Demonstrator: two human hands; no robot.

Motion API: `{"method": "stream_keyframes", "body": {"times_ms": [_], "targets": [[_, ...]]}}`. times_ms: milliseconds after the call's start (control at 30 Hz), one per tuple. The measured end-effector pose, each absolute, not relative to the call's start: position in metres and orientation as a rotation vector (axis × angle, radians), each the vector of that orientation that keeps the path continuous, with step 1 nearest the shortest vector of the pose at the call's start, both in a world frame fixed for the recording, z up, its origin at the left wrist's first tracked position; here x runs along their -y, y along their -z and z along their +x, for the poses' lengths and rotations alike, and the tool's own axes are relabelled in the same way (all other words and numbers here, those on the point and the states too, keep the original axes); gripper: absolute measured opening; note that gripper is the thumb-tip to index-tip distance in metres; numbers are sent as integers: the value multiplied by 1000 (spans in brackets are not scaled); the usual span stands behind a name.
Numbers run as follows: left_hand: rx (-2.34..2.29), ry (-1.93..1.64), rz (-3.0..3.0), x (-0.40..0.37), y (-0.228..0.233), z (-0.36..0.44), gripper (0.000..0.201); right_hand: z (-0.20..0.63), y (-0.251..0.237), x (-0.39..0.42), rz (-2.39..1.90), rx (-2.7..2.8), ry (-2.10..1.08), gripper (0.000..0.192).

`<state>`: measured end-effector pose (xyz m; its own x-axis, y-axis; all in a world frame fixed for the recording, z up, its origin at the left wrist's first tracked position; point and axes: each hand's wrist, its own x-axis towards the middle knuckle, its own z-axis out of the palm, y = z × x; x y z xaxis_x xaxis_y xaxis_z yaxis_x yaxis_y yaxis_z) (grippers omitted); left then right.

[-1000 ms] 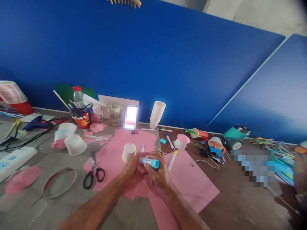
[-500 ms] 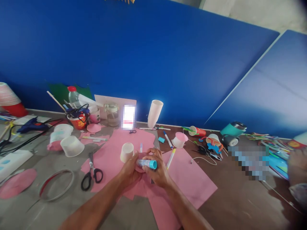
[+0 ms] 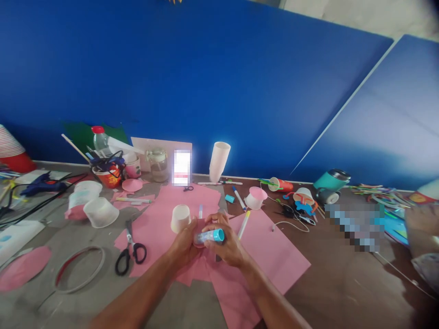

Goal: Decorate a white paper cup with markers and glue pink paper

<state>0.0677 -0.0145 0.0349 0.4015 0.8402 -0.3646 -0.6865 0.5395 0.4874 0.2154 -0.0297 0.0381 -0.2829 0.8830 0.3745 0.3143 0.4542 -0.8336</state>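
My right hand (image 3: 229,246) is closed round a glue stick (image 3: 213,236) with a light blue end, held at a slant. My left hand (image 3: 183,241) pinches a small pink paper piece (image 3: 200,224), and the glue stick lies across it. How far the paper reaches under my fingers is hidden. Just beyond my left hand a white paper cup (image 3: 180,216) stands upside down on a large pink sheet (image 3: 154,228). To the left lie black-handled scissors (image 3: 130,249). A yellow-capped marker (image 3: 244,225) rests beyond my right hand.
At the left are white cups (image 3: 101,212), a tape ring (image 3: 80,269) and a glue gun (image 3: 44,183) with cables. A lit phone (image 3: 181,167) and a stack of white cups (image 3: 219,161) stand by the blue partition (image 3: 206,82). Another person's hand (image 3: 421,228) is at far right.
The view has shifted slightly. The pink paper piece between my hands shows at a different angle, with the glue stick still across it. Both hands keep their holds.
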Motion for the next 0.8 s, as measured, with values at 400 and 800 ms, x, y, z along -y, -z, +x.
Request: {"method": "stream_keyframes", "body": {"times_ms": [400,800], "targets": [[-598,-1045,293,17,-25,72,20,212,-19,23,-1065,1625,-607,16],[-588,-1031,312,18,-29,75,28,209,-19,23,-1118,1441,-545,13]]}}
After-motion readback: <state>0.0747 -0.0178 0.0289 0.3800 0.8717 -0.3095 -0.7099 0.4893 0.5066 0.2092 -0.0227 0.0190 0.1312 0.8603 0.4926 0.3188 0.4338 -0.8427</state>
